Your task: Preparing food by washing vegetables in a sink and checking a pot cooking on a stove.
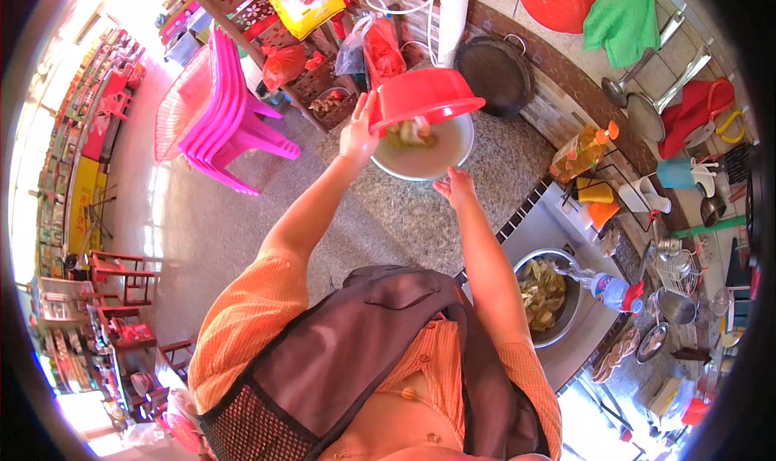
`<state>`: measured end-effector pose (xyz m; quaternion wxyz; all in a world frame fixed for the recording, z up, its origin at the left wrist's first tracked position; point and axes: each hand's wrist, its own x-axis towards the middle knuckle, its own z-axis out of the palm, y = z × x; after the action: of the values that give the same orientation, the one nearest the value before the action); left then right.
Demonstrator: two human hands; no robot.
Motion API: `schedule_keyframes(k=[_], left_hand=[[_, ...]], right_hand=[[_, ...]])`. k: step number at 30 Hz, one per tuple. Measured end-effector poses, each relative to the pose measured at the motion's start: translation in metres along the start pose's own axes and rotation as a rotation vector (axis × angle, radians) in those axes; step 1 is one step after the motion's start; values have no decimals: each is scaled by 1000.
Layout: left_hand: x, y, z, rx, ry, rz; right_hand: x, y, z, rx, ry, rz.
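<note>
My left hand grips the side of a red plastic basin, which is tipped over a metal basin. Pale leafy vegetables show below the red basin's rim, above cloudy water in the metal one. At the near rim of the metal basin is my right hand, its fingers partly curled. Whether it grips or merely touches that rim I cannot tell. The metal basin stands on a speckled stone counter. What lies deeper inside the red basin is hidden.
Right of my arm, a metal bowl of wilted leafy vegetables sits in the sink area beside a plastic bottle. A dish-soap bottle and a dark pan line the wall. Stacked pink chairs stand left.
</note>
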<state>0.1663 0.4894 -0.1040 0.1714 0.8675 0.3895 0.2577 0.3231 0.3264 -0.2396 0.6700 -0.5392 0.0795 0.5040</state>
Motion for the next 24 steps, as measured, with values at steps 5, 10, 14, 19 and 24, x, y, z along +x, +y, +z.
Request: schedule_keyframes(k=[5, 10, 14, 19, 24], left_hand=[[0, -9, -1, -73, 210, 296], [1, 11, -15, -59, 111, 346], [-2, 49, -16, -511, 124, 89], [-16, 113, 12, -806, -421, 31], [-73, 182, 99, -773, -1183, -283]], right_hand=[[-13, -5, -21, 36, -35, 5], [-41, 12, -105, 207, -23, 4], [-110, 11, -186, 426, 193, -3], [-142, 18, -332, 925, 494, -325], [-183, 5, -405, 659, 649, -416]])
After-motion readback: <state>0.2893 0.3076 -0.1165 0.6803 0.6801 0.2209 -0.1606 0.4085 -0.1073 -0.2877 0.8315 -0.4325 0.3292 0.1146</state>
